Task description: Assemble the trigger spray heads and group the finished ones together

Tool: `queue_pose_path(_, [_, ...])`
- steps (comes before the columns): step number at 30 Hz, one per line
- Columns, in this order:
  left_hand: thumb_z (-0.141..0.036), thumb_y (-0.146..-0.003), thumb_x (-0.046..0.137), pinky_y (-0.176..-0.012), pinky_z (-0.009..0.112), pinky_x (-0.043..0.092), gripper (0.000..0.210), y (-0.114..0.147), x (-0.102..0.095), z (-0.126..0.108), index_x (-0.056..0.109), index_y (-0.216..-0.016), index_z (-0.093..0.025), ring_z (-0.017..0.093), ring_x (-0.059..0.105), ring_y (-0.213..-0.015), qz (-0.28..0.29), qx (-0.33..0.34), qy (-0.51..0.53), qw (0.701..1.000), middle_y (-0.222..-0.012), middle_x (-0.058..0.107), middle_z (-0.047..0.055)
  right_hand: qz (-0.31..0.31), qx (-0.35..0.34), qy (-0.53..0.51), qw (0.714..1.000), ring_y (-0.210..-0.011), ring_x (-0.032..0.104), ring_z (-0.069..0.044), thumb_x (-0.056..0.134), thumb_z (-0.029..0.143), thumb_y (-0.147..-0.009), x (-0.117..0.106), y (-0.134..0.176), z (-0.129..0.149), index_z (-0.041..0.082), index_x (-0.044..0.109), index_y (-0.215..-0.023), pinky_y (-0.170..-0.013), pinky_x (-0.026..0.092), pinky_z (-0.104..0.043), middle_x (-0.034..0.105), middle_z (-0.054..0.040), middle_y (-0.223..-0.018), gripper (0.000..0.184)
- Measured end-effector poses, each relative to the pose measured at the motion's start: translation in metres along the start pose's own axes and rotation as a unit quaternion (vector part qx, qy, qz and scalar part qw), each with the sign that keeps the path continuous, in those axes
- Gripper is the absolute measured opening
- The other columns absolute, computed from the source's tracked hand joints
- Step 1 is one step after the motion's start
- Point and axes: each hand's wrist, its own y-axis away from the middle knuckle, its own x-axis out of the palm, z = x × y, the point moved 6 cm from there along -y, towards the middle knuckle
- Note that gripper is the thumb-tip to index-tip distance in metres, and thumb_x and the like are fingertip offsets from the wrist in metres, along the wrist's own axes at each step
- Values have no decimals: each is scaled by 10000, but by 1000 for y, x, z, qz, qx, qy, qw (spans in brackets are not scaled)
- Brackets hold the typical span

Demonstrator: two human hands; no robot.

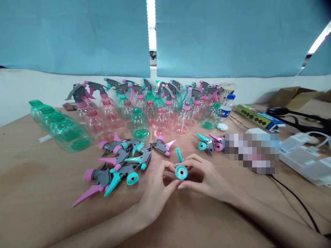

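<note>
Between my two hands, above the wooden table, is a spray bottle trigger head [181, 172] with a teal collar whose opening faces me. My left hand [161, 182] grips it from the left with thumb and fingertips. From the right, my right hand [204, 175] closes its fingers and thumb around the same piece. Its teal trigger [179, 155] points up and away from me. Just left of my left hand lies a heap of loose grey spray heads [121, 158] with pink and teal parts. Two more spray heads [207, 143] lie beyond my right hand.
Clear pink and green bottles [139, 125] stand across the back, many with spray heads fitted. Green bottles [68, 132] lie at left. On the right are a colourful box [258, 117], a white earbud case [222, 127], a plastic organiser [305, 155] and a black cable [294, 199].
</note>
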Motion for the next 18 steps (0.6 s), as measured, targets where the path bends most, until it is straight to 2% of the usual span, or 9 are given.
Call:
queue_pose_path(3, [-128, -817, 604, -701, 269, 515, 137, 1, 2, -2, 507, -883, -199, 142, 648, -806, 17, 0, 20, 1000, -941, 613, -14, 4, 3, -2, 1000, -875, 596, -164, 758, 348, -724, -1, 0, 1, 222, 616, -1076, -747, 515, -280, 562, -42, -1004, 400])
queue_pose_path(7, [-196, -848, 606, -691, 235, 504, 33, 1, 0, -10, 601, -881, -201, 129, 635, -802, 16, 50, -37, 998, -928, 632, -15, 1, -11, 4, 1000, -869, 591, -171, 799, 378, -661, -2, -1, 0, 216, 610, -1050, -727, 512, -285, 571, -40, -991, 462])
queue_pose_path(13, [-259, -900, 550, -641, 212, 508, 120, 2, 3, -12, 630, -977, -214, 131, 639, -800, 39, 56, -69, 995, -987, 659, 3, -23, -57, 34, 998, -834, 577, -168, 718, 293, -768, -2, 0, -2, 198, 628, -1008, -713, 489, -292, 609, -32, -867, 273])
queue_pose_path(18, [-228, -901, 533, -605, 194, 481, 88, 2, 3, -13, 613, -910, -194, 103, 609, -699, 21, 55, -101, 993, -889, 642, -9, -25, -73, 40, 996, -833, 550, -171, 753, 299, -733, 2, 0, -2, 186, 629, -1009, -707, 485, -296, 610, -41, -883, 323])
